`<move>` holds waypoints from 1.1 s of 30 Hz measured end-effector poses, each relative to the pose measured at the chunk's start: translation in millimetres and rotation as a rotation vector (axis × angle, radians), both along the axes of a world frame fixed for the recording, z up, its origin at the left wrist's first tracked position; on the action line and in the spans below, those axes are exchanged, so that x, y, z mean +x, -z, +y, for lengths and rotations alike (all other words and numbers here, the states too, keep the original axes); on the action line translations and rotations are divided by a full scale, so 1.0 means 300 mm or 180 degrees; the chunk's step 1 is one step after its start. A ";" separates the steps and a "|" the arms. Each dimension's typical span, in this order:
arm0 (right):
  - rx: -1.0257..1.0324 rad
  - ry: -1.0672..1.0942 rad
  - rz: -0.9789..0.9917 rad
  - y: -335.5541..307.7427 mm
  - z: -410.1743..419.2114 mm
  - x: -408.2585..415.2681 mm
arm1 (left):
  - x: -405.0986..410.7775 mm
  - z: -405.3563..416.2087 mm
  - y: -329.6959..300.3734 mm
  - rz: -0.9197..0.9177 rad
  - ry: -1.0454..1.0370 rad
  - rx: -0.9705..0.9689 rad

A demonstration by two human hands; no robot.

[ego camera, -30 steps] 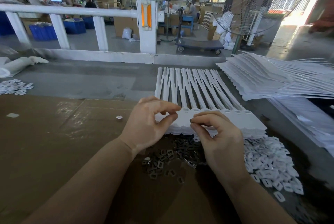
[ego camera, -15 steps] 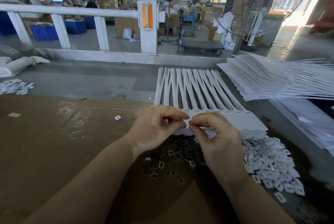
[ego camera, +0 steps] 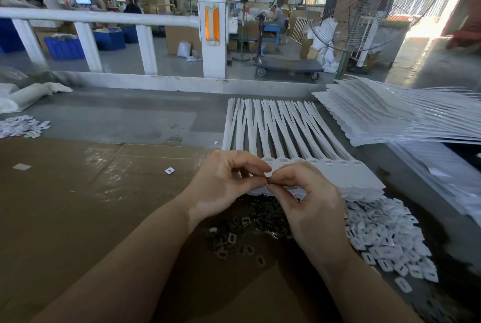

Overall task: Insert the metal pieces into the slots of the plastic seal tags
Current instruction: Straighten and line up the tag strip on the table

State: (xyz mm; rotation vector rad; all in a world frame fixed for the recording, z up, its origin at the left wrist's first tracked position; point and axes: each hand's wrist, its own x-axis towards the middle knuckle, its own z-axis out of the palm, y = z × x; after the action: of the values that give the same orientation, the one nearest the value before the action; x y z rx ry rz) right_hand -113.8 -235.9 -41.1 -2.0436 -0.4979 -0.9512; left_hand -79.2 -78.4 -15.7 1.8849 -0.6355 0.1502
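Note:
A stack of white plastic seal tags (ego camera: pixel 335 166) lies on the table in front of me, heads toward me and long tails fanning away. My left hand (ego camera: pixel 229 182) and my right hand (ego camera: pixel 309 205) meet fingertip to fingertip over the left end of the tag heads. A small dark metal piece (ego camera: pixel 268 180) is pinched between the fingertips of both hands. Below my hands lies a heap of dark metal pieces (ego camera: pixel 244 229) on the brown cardboard. The tag heads under my fingers are hidden.
A pile of small white plastic caps (ego camera: pixel 385 242) lies to the right of the metal heap. Stacked white tag sheets (ego camera: pixel 395 116) fill the right side. Another small cap pile (ego camera: pixel 18 126) sits far left. One loose cap (ego camera: pixel 169 170) lies on the cardboard (ego camera: pixel 78 192). A white railing (ego camera: pixel 104 17) stands behind.
My two hands have come together over the tag heads. The right hand rose from the tags to meet the left, and both now pinch a metal piece.

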 end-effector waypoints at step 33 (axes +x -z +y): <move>-0.0840 0.0754 -0.0407 0.006 0.003 -0.015 | 0.004 0.002 -0.007 0.0241 -0.0126 -0.0281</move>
State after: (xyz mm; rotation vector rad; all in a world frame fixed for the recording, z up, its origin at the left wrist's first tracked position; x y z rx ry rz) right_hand -118.3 -235.0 -42.9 -2.3264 -0.4765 -1.2170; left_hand -78.0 -77.7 -13.6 1.8101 -0.5322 0.1297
